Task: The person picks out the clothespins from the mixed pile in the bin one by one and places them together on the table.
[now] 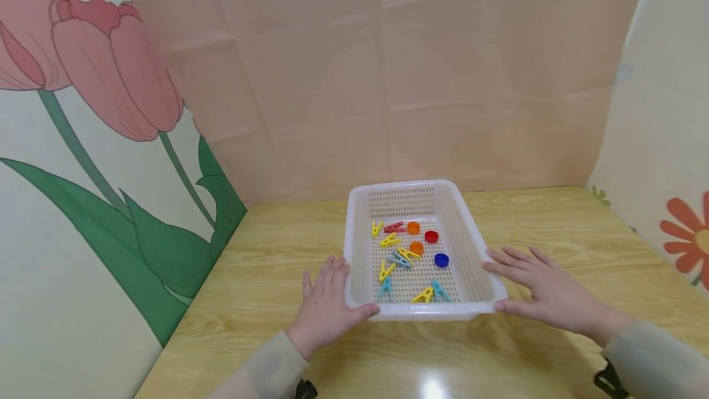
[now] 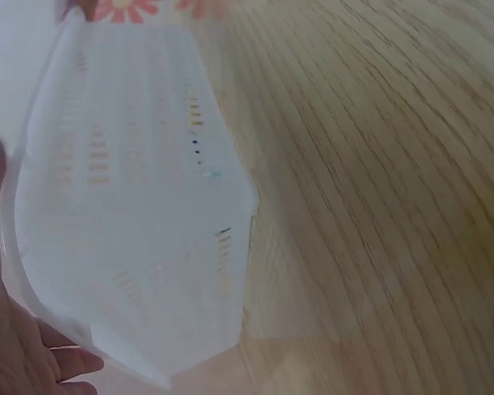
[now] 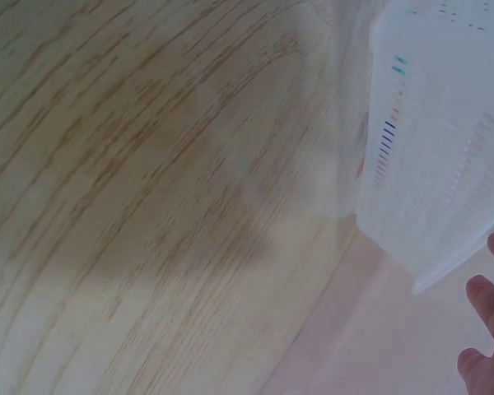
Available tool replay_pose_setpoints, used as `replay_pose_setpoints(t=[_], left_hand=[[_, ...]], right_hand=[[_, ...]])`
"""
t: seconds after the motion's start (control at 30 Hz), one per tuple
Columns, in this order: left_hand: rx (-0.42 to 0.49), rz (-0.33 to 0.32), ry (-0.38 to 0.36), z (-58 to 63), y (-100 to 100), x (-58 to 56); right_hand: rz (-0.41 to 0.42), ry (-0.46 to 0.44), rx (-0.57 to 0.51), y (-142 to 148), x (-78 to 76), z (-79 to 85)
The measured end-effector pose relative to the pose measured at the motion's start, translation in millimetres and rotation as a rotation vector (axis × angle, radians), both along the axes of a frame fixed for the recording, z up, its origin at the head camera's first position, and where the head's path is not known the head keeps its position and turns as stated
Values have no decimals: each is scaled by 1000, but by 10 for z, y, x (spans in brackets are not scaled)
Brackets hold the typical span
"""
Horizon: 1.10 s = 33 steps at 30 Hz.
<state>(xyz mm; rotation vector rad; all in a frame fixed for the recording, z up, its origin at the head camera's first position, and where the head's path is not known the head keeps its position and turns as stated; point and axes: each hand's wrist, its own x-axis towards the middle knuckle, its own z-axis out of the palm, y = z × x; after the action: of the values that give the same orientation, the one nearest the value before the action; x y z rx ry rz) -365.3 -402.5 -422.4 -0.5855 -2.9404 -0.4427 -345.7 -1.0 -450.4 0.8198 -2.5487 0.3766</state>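
Note:
A white plastic basket (image 1: pixel 407 310) with slotted walls stands on the wooden table. Inside it lie several clothespins, such as a yellow clothespin (image 1: pixel 390 240), a red clothespin (image 1: pixel 395 227) and a light-blue clothespin (image 1: pixel 440 290). Among them are orange, red and blue bottle caps, including a blue cap (image 1: pixel 441 260). My left hand (image 1: pixel 327 306) is at the basket's near left corner, its thumb over the front rim and its fingers straight along the left side. At the near right corner is my right hand (image 1: pixel 548 293), fingers spread and extended, with fingertips right at the rim.
The wood-grain table (image 1: pixel 288 245) runs back to a wall covered with creased pinkish-brown sheeting (image 1: pixel 310 79). On the left stands a wall painted with tulips (image 1: pixel 119 66). The pale right wall bears an orange flower (image 1: pixel 689 229).

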Motion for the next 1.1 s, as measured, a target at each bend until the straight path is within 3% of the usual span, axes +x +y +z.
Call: replay_pose_setpoints(t=[0.17,0.33,0.53,0.8,1.1], left_hand=[[3,-59,53,27,-60,-61],[63,-111,39,48,-123,-201],[116,-141,-67,53,-196,-422],[115,-181,-198,77,-232,-772],[161,-255,-289,-2,-306,-1000]], right_hand=[[6,-15,-5,-1,7,0],[2,-23,-3,-8,9,-1],[-1,-26,3,-12,2,3],[2,-15,-10,1,1,12],[9,-36,-10,18,-12,14]])
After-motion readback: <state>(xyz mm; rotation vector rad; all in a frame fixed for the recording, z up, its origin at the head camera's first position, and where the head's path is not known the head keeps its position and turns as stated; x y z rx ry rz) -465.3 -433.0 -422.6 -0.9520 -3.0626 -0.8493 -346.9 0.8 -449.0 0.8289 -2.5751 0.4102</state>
